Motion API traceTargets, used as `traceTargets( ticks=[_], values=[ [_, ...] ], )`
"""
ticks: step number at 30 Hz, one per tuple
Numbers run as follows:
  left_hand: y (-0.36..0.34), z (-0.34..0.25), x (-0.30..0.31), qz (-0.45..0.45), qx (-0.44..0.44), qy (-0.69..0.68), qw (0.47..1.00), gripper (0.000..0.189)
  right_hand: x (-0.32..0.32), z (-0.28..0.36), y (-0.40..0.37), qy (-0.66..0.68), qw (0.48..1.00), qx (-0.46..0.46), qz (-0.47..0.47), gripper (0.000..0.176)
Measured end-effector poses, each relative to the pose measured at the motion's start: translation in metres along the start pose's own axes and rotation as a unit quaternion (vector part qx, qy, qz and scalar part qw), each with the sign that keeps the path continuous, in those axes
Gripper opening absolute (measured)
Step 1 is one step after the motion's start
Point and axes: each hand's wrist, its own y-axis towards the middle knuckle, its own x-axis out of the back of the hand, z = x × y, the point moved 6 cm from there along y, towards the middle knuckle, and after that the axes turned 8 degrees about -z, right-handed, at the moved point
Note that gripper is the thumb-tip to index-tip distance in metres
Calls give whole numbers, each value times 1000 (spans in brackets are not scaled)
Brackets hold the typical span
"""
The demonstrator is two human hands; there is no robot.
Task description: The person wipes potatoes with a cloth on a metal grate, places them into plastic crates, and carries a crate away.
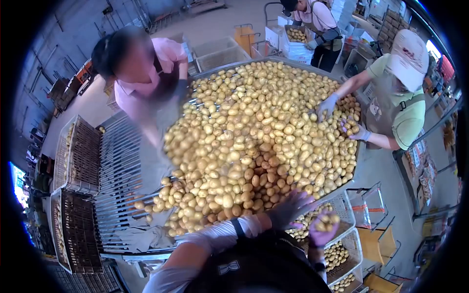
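A large heap of potatoes [244, 132] covers the sorting table in front of me. My left hand [289, 210], in a dark and purple glove, reaches across to the heap's near right edge. Its fingers are stretched apart, and nothing shows in them. Past the table's edge, my right hand [322, 235] in a purple glove is curled around a few potatoes [326, 222]. It is over a white crate [346, 212] partly filled with potatoes. Part of that crate is hidden behind my hands.
More potato crates [355, 244] stand below my right hand. A slatted metal rack [117, 166] and stacked crates [80, 156] are at left. Across the table are a blurred co-worker in pink [161, 58] and another with gloved hands in the potatoes [398, 97]. A third person bends over a box.
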Motion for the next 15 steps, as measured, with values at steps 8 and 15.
traceTargets(
  ticks=[8,15],
  values=[
    [-69,111,145,-300,266,66,914,45,156,209,-319,-172,697,582,-382,44],
    [-186,135,213,-382,363,230,818,33,155,206,-108,-684,333,484,-432,38]
  ],
)
